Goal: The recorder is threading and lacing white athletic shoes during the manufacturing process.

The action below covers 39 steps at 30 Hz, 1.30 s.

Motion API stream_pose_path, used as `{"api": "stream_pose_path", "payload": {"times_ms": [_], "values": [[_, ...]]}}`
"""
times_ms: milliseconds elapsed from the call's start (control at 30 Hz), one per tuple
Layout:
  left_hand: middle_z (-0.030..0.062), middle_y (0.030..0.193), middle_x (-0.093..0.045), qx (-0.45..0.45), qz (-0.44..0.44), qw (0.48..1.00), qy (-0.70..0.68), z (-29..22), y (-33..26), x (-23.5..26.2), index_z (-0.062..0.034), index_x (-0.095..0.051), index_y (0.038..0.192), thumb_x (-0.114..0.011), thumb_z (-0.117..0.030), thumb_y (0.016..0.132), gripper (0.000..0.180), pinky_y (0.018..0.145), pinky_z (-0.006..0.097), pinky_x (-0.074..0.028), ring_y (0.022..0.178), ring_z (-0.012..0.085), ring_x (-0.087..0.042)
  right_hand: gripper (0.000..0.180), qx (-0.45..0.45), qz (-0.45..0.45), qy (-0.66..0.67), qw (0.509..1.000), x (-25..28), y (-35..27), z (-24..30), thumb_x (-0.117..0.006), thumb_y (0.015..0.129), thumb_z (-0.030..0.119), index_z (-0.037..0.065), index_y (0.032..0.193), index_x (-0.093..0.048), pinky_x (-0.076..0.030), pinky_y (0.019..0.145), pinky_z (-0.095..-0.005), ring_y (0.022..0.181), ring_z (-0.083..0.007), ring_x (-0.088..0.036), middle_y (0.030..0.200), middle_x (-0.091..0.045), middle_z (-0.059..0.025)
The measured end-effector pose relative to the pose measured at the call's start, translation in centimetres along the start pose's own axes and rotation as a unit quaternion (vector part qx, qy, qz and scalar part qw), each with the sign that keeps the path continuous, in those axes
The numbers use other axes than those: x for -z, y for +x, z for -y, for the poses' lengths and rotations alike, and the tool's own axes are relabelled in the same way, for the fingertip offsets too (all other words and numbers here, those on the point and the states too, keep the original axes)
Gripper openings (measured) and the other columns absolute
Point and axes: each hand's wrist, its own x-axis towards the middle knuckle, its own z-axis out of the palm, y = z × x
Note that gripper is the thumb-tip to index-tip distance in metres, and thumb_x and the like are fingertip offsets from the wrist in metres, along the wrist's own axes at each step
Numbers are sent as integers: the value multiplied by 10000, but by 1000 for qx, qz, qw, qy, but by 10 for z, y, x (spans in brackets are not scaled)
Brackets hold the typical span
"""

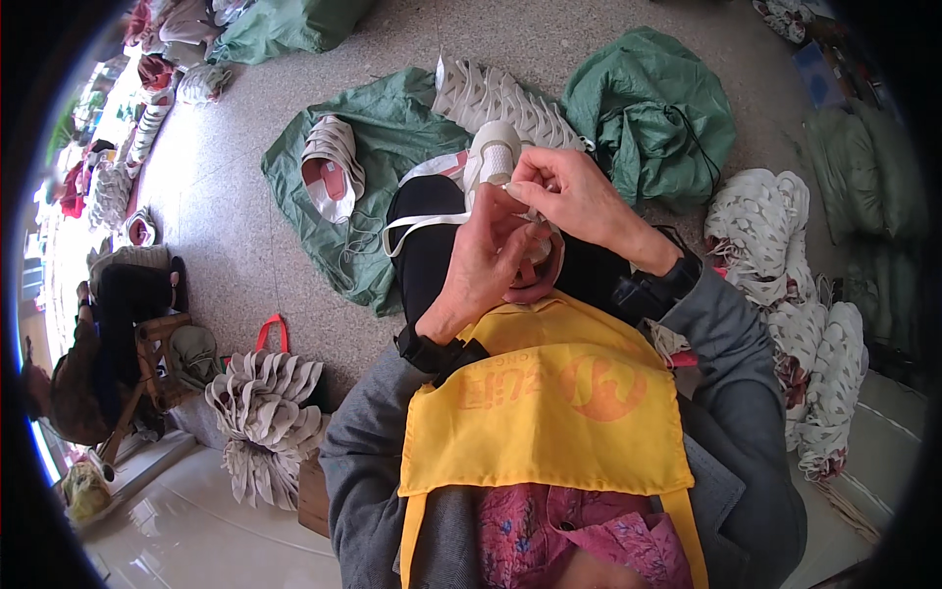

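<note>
A white shoe upper (495, 147) with a pink lining lies across my lap, its mesh toe pointing away from me. Over its lacing area, my left hand (481, 257) is closed on the left side of the upper with bent fingers. From the right, my right hand (579, 199) pinches thumb and forefinger together at the eyelets, on what looks like the lace. A flat white shoelace (424, 222) loops out to the left over my dark trouser leg. The exact spot between the fingertips is partly hidden.
A green sack (378, 123) lies spread ahead, with nested uppers (332, 167) on it. Beyond my hands is a row of white uppers (500, 98), beside another green sack (648, 108). Stacked uppers stand left (263, 412) and right (760, 231). A person (98, 344) sits far left.
</note>
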Motion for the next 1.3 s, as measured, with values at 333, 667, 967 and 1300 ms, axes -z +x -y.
{"api": "stream_pose_path", "payload": {"times_ms": [333, 667, 967, 1300], "values": [[20, 802, -659, -40, -14, 989, 141, -8, -4, 28, -18, -565, 956, -640, -46, 1003, 93, 588, 206, -477, 658, 54, -608, 202, -107, 101, 183, 972, 3, -10, -34, -504, 1079, 206, 63, 937, -520, -397, 502, -215, 583, -45, -475, 821, -589, -2], [-5, 722, -570, 50, -247, 965, 79, -49, -78, 186, -86, -572, 886, -635, -84, 992, 123, 513, 210, -307, 566, 51, -433, 182, -212, -59, 248, 944, 126, -116, -93, -474, 1068, 156, 109, 893, -476, -307, 463, -200, 572, -40, -398, 767, -476, 18], [-25, 704, -518, 106, -297, 949, 26, -62, -150, 313, -82, -564, 853, -604, -79, 1005, 156, 506, 211, -296, 553, 38, -379, 171, -241, -255, 330, 876, 233, -218, -165, -525, 1072, 195, 121, 925, -476, -302, 504, -192, 612, -52, -396, 831, -502, 12], [5, 846, -613, -65, -150, 873, 460, -41, -67, 161, -25, -608, 1010, -772, -41, 869, 217, 552, 252, -427, 618, 88, -518, 173, -304, -213, 210, 905, 195, -199, -152, -534, 1076, 249, 121, 963, -507, -355, 511, -207, 620, -58, -471, 816, -544, 16]]}}
